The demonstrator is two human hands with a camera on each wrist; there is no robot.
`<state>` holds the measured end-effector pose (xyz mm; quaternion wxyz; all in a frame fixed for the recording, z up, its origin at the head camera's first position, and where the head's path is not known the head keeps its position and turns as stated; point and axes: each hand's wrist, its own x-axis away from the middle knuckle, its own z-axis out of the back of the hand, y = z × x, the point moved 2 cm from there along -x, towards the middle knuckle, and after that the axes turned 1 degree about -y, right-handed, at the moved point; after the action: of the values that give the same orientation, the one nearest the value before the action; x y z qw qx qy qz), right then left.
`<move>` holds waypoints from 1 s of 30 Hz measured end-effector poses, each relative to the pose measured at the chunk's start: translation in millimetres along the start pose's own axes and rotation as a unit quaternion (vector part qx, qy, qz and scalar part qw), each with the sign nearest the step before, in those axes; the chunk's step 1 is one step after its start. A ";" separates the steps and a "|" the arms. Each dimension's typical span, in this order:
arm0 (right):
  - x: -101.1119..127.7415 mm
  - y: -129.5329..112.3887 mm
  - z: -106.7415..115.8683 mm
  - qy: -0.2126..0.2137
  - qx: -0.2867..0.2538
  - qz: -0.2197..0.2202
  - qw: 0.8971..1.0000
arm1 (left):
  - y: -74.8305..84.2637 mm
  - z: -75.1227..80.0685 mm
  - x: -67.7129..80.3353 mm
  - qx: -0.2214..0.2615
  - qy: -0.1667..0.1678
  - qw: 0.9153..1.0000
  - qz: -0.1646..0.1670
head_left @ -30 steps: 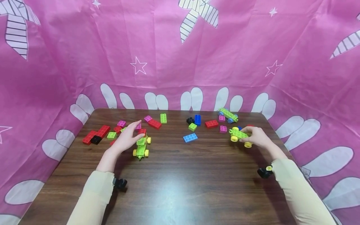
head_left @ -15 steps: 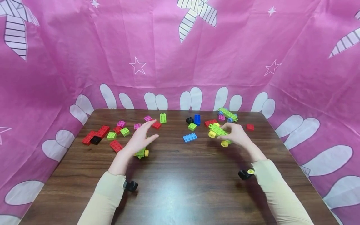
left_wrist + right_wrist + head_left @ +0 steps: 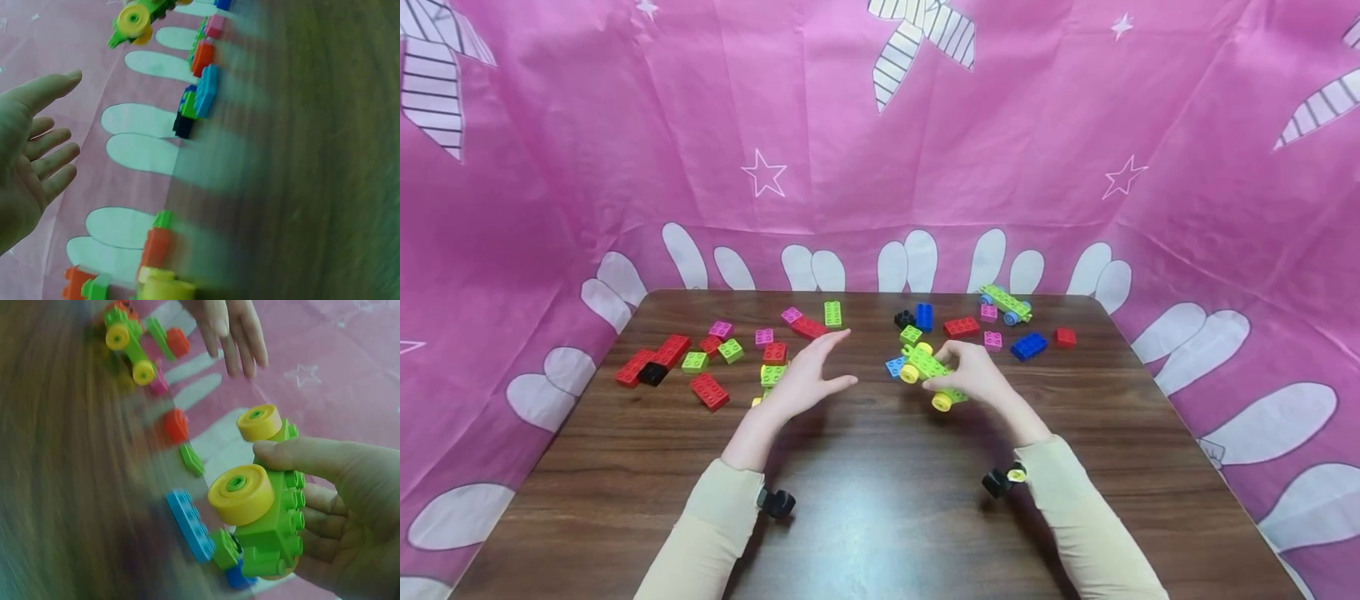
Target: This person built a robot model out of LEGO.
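Observation:
My right hand (image 3: pixel 976 372) grips a green toy car base with yellow wheels (image 3: pixel 929 372) between thumb and fingers, raised above the table. In the right wrist view the thumb lies along the side of that car base (image 3: pixel 269 519), between its two near wheels. My left hand (image 3: pixel 805 379) holds nothing; its fingers and thumb are spread apart in the left wrist view. Partly hidden behind the left hand stands a second yellow-wheeled car (image 3: pixel 132 353), with green and red bricks on it. Beneath the held car base, a light blue brick (image 3: pixel 895 366) is partly covered.
Loose red, black, green and pink bricks lie on the left of the brown table (image 3: pixel 865 500), among them a red brick (image 3: pixel 709 392). At the back right are a blue-wheeled car base (image 3: pixel 1006 303), a dark blue brick (image 3: pixel 1028 347) and a small red brick (image 3: pixel 1064 337).
My right hand has carried the yellow-wheeled car base leftward from the right side. My left hand has moved off the other car, rightward toward the middle, its fingers spread.

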<state>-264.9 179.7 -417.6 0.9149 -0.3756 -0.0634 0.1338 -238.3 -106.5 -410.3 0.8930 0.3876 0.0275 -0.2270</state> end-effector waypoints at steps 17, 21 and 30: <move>7.8 -18.3 -56.8 -0.061 0.004 -0.068 0.996 | -8.3 -41.3 -0.5 0.021 -0.086 0.996 0.006; 8.7 -17.7 -63.9 -0.063 0.015 -0.088 0.994 | -11.3 -46.6 0.0 0.034 -0.104 0.994 0.018; 10.4 -17.8 -75.7 -0.066 0.035 -0.100 0.992 | -12.5 -55.2 2.9 0.034 -0.140 0.989 0.031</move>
<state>-235.0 119.8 -458.6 0.9301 -0.3256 -0.1560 0.0681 -234.0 -76.2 -458.1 0.8811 0.3823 -0.1177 -0.2523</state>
